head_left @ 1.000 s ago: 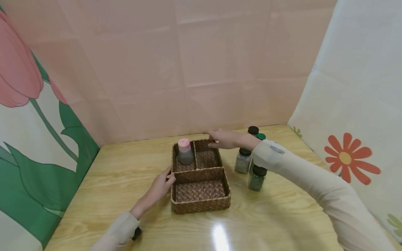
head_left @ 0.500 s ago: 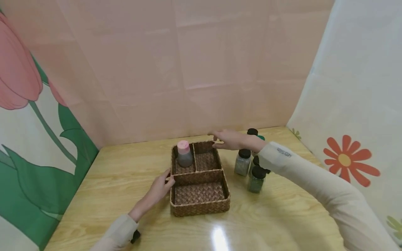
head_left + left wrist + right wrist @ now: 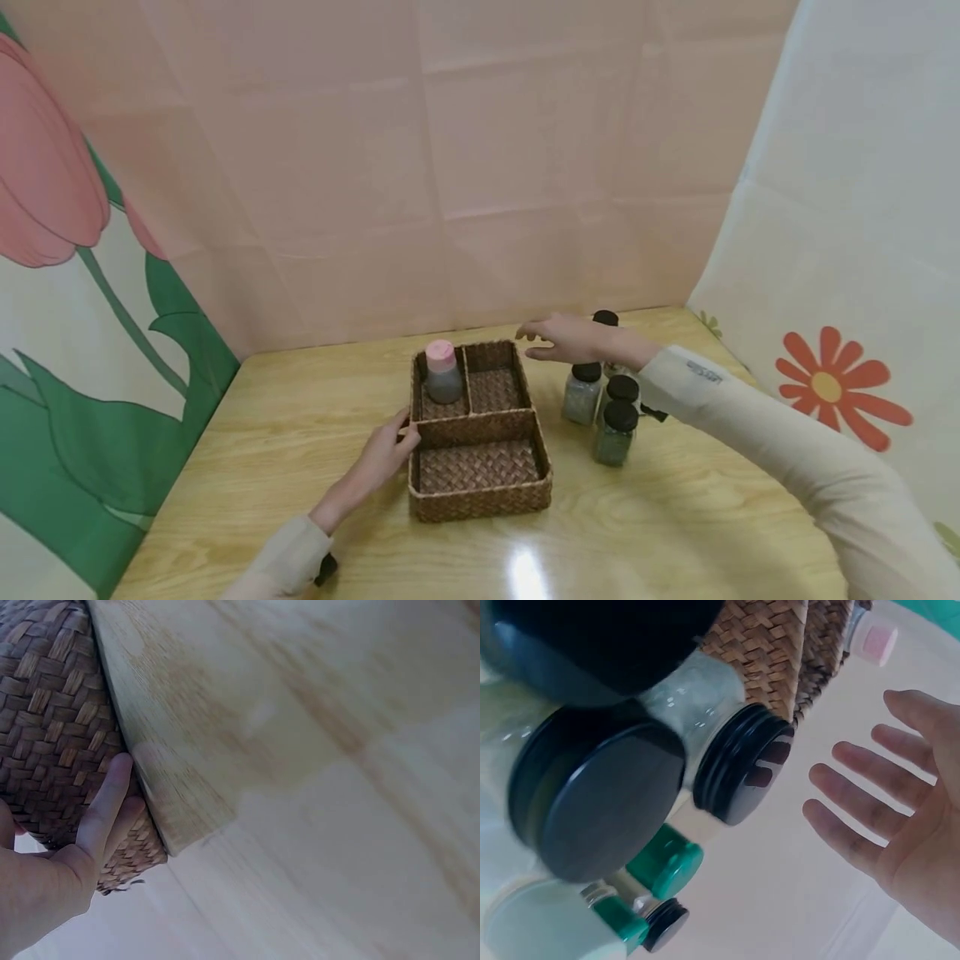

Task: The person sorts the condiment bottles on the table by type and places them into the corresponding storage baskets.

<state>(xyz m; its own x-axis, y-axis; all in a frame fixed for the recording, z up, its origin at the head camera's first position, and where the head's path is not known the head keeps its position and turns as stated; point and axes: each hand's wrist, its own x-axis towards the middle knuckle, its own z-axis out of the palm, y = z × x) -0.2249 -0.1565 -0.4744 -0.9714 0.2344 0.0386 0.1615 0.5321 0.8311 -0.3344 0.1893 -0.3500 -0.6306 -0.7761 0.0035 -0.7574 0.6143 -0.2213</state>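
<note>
A brown woven basket (image 3: 480, 505) with three compartments sits on the table. My left hand (image 3: 388, 454) holds its left wall, the thumb at the rim and the fingers (image 3: 105, 810) flat along the outer weave. In the back left compartment stands a small bottle (image 3: 444, 379) with a pink cap and grey contents. My right hand (image 3: 566, 337) hovers right of the basket's back right corner, fingers spread and holding nothing. Close below it stand a jar of pale contents (image 3: 582, 400) and a black-lidded jar of green contents (image 3: 614, 442).
More black-lidded jars (image 3: 624, 389) crowd behind the green one, partly hidden by my right arm. Green caps (image 3: 667, 862) show among them in the right wrist view. A pink cloth backdrop (image 3: 480, 208) closes off the table's back edge, with printed cloth on both sides.
My right hand has drawn back to the right, from over the basket's back right corner to beside it, uncovering more jar lids. The left hand stays at the basket's left wall.
</note>
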